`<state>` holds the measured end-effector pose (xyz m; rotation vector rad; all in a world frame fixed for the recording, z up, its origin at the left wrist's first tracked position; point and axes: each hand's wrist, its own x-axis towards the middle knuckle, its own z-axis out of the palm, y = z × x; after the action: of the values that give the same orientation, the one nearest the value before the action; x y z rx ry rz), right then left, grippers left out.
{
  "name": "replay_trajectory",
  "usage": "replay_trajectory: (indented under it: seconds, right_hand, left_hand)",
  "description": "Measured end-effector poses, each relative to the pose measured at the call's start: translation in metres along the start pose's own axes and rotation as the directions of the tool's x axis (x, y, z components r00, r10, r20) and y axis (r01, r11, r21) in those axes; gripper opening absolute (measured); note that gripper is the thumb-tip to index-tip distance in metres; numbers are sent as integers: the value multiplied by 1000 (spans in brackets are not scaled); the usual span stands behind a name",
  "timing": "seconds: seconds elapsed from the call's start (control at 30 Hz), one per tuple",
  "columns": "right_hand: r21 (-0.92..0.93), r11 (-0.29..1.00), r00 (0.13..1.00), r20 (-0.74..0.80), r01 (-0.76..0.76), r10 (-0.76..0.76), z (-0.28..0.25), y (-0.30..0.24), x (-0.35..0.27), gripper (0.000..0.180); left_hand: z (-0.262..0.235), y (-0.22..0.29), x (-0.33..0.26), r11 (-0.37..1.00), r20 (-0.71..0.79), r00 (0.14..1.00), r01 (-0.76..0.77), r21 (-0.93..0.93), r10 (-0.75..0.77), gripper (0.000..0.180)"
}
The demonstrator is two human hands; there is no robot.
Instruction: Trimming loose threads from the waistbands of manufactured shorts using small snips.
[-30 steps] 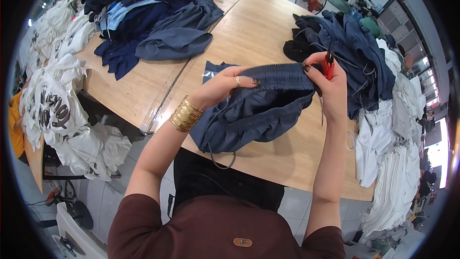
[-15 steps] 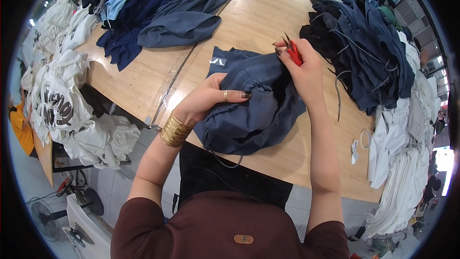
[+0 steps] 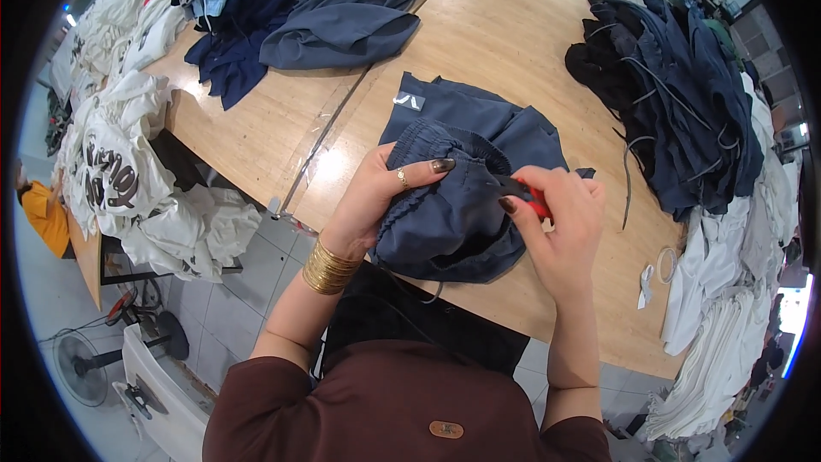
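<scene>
A dark blue-grey garment (image 3: 445,227) with a gathered elastic waistband, apparently shorts, is bunched near the table's front edge. My left hand (image 3: 368,197) is closed on the waistband, its thumb lying on top and its fingers hidden under the cloth. In my right hand (image 3: 564,227) are red thread snips (image 3: 539,204), their dark blades against the cloth at the garment's right side; the tips are partly hidden. On the garment's far left corner sits a small grey label (image 3: 408,102) with a white mark. A grey drawcord (image 3: 438,293) hangs at its near edge.
Dark blue and grey garments (image 3: 342,38) are heaped at the back left of the wooden table (image 3: 479,26). Another dark pile (image 3: 676,111) with loose cords lies at the right, beside white cloths (image 3: 705,351). White printed garments (image 3: 120,180) fill the far left. A fan (image 3: 81,366) stands lower left.
My right hand has come down and nearer with the snips, from the raised waistband edge to the garment's right side. My left hand keeps its hold. The view has shifted slightly.
</scene>
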<state>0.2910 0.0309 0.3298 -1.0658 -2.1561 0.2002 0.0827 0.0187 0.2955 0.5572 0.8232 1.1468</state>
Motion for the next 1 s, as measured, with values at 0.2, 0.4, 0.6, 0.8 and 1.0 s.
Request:
replay_trajectory:
  seconds: [0.2, 0.4, 0.6, 0.8, 1.0]
  right_hand:
    - [-107, 994, 999, -41, 31, -35, 12, 1, -5, 20]
    - [-173, 983, 996, -57, 53, -64, 17, 0, -5, 22]
    - [-179, 981, 993, -80, 72, -87, 21, -1, -3, 19]
    - [-151, 989, 998, -66, -5, -5, 13, -1, -5, 17]
    - [-131, 991, 998, -60, 17, -25, 14, -3, -11, 18]
  left_hand:
    - [7, -3, -1, 999, -46, 999, -15, -28, 14, 22]
    - [10, -4, -5, 1000, -93, 995, -21, -19, 19, 22]
    - [12, -5, -5, 1000, -88, 996, -27, 0, 27, 21]
    - [9, -6, -3, 999, -95, 994, -50, -5, 49, 22]
    - [8, -9, -2, 998, -76, 995, -63, -25, 61, 23]
